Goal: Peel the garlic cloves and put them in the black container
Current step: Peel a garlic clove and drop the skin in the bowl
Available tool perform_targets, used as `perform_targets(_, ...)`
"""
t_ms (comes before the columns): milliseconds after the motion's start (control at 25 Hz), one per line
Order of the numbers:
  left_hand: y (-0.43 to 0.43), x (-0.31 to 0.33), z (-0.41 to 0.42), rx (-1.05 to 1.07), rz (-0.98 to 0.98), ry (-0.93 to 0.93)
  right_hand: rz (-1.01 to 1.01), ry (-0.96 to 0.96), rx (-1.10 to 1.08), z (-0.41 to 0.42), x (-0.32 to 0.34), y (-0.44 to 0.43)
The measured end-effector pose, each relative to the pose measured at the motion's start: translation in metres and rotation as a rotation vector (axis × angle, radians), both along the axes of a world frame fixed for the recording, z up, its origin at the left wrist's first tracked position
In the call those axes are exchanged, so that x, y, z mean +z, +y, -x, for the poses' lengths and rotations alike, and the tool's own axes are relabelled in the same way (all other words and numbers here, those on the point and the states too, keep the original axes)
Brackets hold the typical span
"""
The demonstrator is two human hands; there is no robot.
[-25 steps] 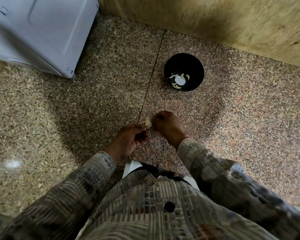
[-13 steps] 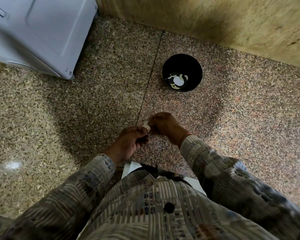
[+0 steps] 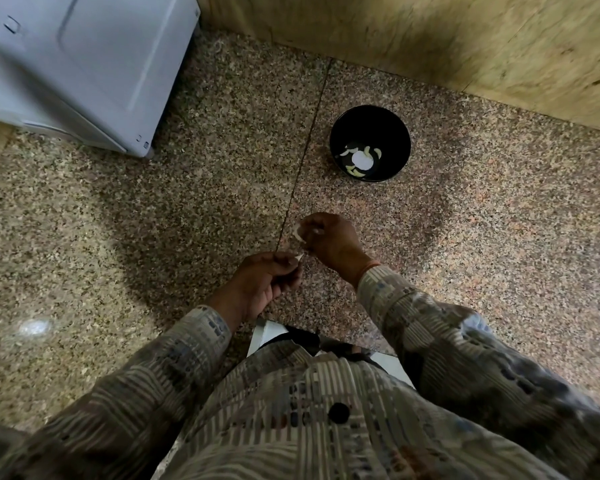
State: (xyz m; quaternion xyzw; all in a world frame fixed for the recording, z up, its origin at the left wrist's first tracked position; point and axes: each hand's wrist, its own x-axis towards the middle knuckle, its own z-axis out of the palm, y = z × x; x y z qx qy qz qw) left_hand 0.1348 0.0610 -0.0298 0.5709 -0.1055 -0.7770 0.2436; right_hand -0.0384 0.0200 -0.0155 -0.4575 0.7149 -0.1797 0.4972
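Note:
The black container (image 3: pixel 388 126) stands on the speckled granite counter (image 3: pixel 187 220) at the back, with several pale peeled cloves (image 3: pixel 357 161) in its bottom. In front of it my right hand (image 3: pixel 329 242) pinches a white garlic clove (image 3: pixel 298 233) at its fingertips. My left hand (image 3: pixel 264 282) is lower and to the left, a small gap away, and pinches a thin scrap of garlic skin (image 3: pixel 299 257) between thumb and forefinger.
A white appliance (image 3: pixel 84 64) stands at the back left corner of the counter. A tan stone wall (image 3: pixel 447 39) runs along the back. A dark seam (image 3: pixel 302 168) crosses the counter from the wall toward my hands. My patterned sleeves fill the foreground.
My hands were pressed together on the clove; now they have come apart. The right hand has lifted away toward the container with the clove, and the left keeps a scrap of skin.

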Motion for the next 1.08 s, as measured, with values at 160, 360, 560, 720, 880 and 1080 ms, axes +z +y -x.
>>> perform_targets(160, -0.001, 0.000, 0.005, 0.074, 0.050, -0.064, -0.035, -0.090, -0.182, 0.009, 0.009, 0.019)
perform_targets(360, 0.006, 0.004, 0.016, 0.006, 0.185, -0.162, -0.278, -0.486, -0.344, 0.010, 0.010, 0.050)
perform_targets(560, 0.007, 0.004, 0.012, -0.162, 0.271, -0.256, -0.350, -0.506, -0.362, 0.019, 0.002, 0.056)
perform_targets(720, 0.003, 0.004, 0.009, -0.154, 0.173, -0.211, -0.361, -0.536, -0.337, 0.019, 0.004, 0.053)
perform_targets(880, 0.004, 0.000, 0.008, 0.083, -0.027, -0.046, -0.331, -0.496, -0.349, 0.012, 0.002, 0.046)
perform_targets(1080, 0.008, -0.005, 0.007, 0.177, -0.020, -0.037, -0.238, -0.209, -0.253, 0.013, -0.010, 0.033)
